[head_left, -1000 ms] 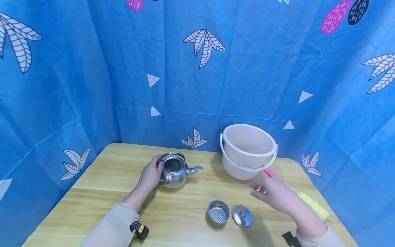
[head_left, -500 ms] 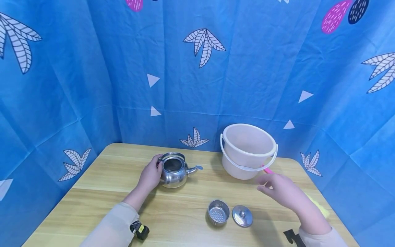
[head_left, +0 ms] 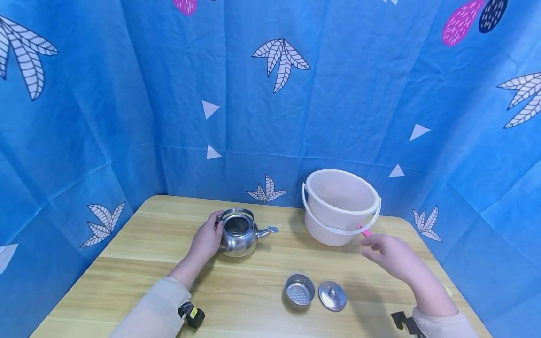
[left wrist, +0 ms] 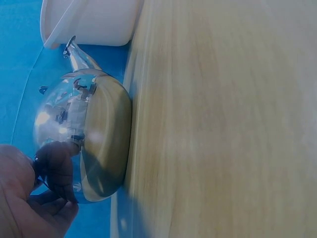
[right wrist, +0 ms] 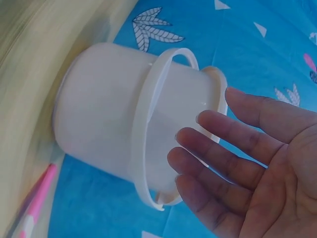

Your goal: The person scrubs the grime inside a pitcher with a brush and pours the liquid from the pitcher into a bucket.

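A shiny steel teapot (head_left: 238, 239) without its lid stands on the table, spout pointing right. My left hand (head_left: 207, 239) grips it at its left side, near the handle's end; in the left wrist view the thumb and curled fingers (left wrist: 54, 213) are at its wall. My right hand (head_left: 393, 258) hovers above the table's right side, holding nothing. Its fingers (right wrist: 223, 156) are spread and lightly bent in the right wrist view, in front of the white bucket (right wrist: 104, 109). Under that hand lies a pink-handled tool (right wrist: 39, 193), mostly hidden in the head view.
A perforated steel strainer (head_left: 299, 292) and the steel lid (head_left: 332, 295) lie side by side at the front middle. The bucket's handle (head_left: 338, 230) hangs down in front. A sliver of something yellow (head_left: 449, 291) shows behind the right forearm. Blue patterned cloth (head_left: 270, 117) encloses the table.
My right hand has moved to the right, away from the bucket's front, covering more of the pink-handled tool and the yellow sponge. The left hand and teapot have stayed put.
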A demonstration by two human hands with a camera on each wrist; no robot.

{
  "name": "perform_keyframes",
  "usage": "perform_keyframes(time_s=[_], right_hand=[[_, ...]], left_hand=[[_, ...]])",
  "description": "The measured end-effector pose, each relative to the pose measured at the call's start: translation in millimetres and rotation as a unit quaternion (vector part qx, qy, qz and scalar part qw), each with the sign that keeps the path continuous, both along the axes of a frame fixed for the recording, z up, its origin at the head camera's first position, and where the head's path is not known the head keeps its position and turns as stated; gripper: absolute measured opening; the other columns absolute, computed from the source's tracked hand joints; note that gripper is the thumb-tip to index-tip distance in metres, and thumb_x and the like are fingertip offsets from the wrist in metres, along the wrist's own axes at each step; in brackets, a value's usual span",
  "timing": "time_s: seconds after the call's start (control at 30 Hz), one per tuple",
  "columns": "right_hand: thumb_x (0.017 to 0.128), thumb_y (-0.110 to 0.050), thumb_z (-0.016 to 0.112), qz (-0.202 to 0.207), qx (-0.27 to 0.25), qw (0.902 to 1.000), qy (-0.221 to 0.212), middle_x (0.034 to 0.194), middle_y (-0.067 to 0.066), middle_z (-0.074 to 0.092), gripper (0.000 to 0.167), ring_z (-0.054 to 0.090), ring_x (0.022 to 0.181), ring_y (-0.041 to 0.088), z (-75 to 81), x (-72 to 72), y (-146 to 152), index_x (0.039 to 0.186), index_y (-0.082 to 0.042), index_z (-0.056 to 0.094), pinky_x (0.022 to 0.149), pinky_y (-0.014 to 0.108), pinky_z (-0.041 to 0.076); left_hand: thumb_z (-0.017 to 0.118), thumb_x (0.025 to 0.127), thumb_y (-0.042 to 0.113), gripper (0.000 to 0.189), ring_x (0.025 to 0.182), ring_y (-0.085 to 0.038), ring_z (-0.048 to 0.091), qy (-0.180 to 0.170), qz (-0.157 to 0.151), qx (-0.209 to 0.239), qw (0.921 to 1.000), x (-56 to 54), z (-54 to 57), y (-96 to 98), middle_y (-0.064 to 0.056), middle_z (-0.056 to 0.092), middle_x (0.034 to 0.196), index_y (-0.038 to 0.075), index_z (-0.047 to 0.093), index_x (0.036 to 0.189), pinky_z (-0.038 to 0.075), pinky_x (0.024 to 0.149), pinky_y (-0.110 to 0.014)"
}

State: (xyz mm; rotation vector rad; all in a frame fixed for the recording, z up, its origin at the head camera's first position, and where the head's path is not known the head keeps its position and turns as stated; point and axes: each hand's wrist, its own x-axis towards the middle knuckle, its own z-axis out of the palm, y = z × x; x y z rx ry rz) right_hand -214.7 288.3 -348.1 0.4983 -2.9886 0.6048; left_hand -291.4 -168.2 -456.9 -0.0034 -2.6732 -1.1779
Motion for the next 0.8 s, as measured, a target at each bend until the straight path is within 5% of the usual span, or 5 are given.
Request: perform_keyframes(time_s=[0.8], right_hand=[[0.089, -0.020, 0.074, -0.050, -0.017, 0.9985, -0.017, 0.107, 0.019, 0.072, 0.035, 0.067, 0.099, 0.042, -17.3, -17.1, 28.9, 0.115, 0.003, 0.070, 0.082, 0.059, 0.054]], left_hand=[[0.045, 0.107, 0.016, 0.043, 0.127, -0.043, 0.053, 0.008, 0.001, -0.005, 1.0000, 0.4, -1.2, -0.2, -0.024, 0.056, 0.140, 0.004, 0.043, 0.148, 0.044, 0.106, -0.056]])
